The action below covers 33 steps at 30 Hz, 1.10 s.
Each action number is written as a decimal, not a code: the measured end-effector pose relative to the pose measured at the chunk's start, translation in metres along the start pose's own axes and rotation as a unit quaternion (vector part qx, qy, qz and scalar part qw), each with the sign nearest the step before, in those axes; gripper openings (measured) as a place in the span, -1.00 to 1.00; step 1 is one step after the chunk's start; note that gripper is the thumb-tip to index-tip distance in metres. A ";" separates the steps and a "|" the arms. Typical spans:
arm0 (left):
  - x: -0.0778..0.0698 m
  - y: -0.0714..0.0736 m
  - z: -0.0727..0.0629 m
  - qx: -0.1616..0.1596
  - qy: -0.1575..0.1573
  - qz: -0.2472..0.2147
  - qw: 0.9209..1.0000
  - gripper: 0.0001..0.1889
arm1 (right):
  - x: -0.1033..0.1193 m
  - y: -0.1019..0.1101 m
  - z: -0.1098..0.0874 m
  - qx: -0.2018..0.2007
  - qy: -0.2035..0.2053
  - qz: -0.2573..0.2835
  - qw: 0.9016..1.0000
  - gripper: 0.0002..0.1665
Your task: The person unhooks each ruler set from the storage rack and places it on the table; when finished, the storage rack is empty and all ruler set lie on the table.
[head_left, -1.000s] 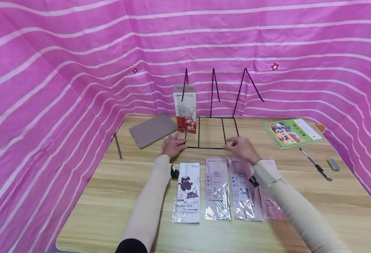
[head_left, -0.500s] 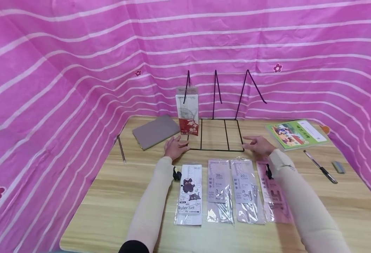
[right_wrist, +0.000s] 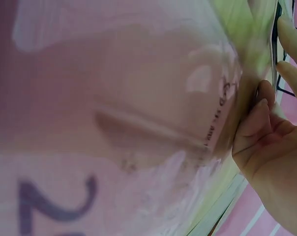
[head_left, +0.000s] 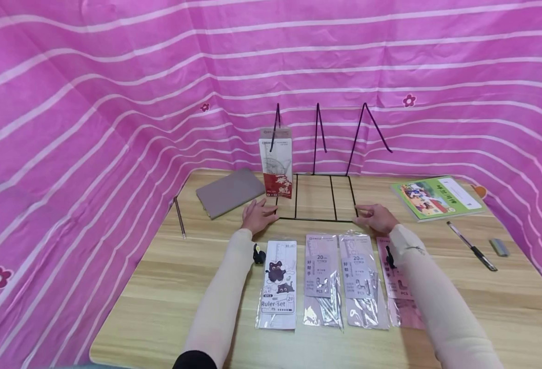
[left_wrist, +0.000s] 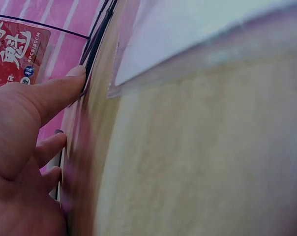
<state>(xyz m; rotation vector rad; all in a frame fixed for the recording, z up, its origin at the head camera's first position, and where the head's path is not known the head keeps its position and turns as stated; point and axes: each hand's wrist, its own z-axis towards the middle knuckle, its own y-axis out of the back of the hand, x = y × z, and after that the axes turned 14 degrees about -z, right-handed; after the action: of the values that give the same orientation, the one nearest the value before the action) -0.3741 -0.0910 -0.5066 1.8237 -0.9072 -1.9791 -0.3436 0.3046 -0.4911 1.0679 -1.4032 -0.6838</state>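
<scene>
A black wire display rack with three tall hooks stands on the table in the head view. A white-and-red ruler pack hangs from its left hook. My left hand rests at the rack's front left corner; in the left wrist view its thumb lies against the wire. At the front right corner is my right hand, with extended fingers touching the wire. Before the rack lie a cat-print ruler set and three pink ruler packs, the rightmost partly under my right forearm.
A grey notebook and a pencil lie on the left. To the right are a green picture-covered book, a black pen and an eraser. Pink striped cloth surrounds the wooden table.
My right hand has moved right, from the front bar to the rack's front right corner. My left hand stays at the left corner. The whole head view has shifted slightly.
</scene>
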 end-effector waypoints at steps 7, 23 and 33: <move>-0.002 0.022 -0.003 0.004 -0.046 -0.077 0.996 -0.54 | 0.002 0.001 -0.002 -0.003 -0.006 0.006 1.000 -0.20; -0.055 0.097 0.000 -0.113 -0.200 -0.326 0.917 -0.58 | 0.003 0.002 -0.004 0.007 -0.021 0.020 1.000 -0.19; -0.077 0.099 0.018 -0.081 -0.172 -0.347 0.919 -0.60 | 0.006 0.002 -0.005 0.009 -0.023 0.020 0.999 -0.21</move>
<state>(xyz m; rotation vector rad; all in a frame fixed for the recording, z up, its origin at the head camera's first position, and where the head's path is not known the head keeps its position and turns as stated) -0.3994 -0.1148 -0.3842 1.8928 -0.1354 -2.7599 -0.3387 0.3011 -0.4859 1.0407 -1.4683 -0.6708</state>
